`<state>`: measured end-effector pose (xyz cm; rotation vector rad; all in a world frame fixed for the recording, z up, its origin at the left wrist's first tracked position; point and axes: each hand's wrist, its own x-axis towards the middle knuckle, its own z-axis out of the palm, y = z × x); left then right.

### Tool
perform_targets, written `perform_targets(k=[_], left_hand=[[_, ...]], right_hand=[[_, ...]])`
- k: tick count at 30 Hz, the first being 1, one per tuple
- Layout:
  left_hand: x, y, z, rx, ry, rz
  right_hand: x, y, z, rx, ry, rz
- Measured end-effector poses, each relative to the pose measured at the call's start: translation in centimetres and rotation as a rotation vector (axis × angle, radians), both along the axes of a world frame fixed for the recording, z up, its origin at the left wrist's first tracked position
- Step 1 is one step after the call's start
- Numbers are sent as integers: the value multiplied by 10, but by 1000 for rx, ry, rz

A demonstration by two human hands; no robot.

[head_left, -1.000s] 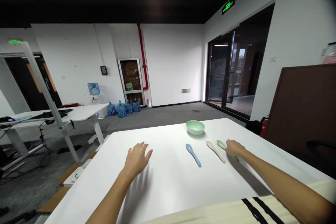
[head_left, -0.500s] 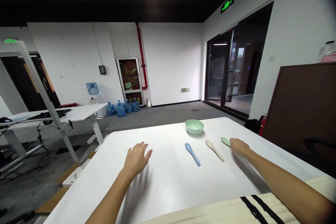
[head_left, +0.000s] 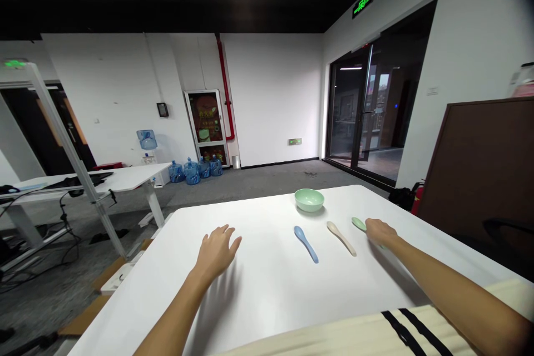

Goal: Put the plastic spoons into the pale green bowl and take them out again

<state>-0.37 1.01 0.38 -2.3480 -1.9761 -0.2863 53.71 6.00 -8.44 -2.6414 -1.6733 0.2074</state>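
Note:
My right hand (head_left: 380,232) is closed round the handle of a green spoon (head_left: 358,224) on the right side of the white table (head_left: 258,283). The spoon's bowl shows past my fingers; most of its handle is hidden under the hand. To its left lie a beige spoon (head_left: 341,238) and a blue spoon (head_left: 306,244), both slanting with their bowls away from me. Behind them a green bowl (head_left: 309,201) stands upright near the far edge. Over the table's left part, my left hand (head_left: 217,250) is open with its fingers spread, holding nothing.
A brown partition (head_left: 479,178) rises beyond the table's right edge. At the left, cardboard boxes (head_left: 85,314) and a second white table (head_left: 129,179) with a metal post (head_left: 79,167) stand close by. Several blue water bottles (head_left: 192,171) are on the floor near the back wall.

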Motion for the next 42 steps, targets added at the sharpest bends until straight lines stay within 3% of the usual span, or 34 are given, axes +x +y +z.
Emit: perform_targets(k=[18,26,31,36,42], left_hand=[[-2,-1,-1,17,-27,-7],[1,-4,4,16,4,-10],[2,-5,5,27,11,-15],[2,-6,6,28,0,-25],[1,-5,5,17,1,-15]], right_hand=[[-5,0,5,23,8,-29],[-41,-3,44,128,-16,59],[-76,-9,59,247,37,231],[-97,-17,44,333,79,354],[-101,-20,13,300,66,420]])
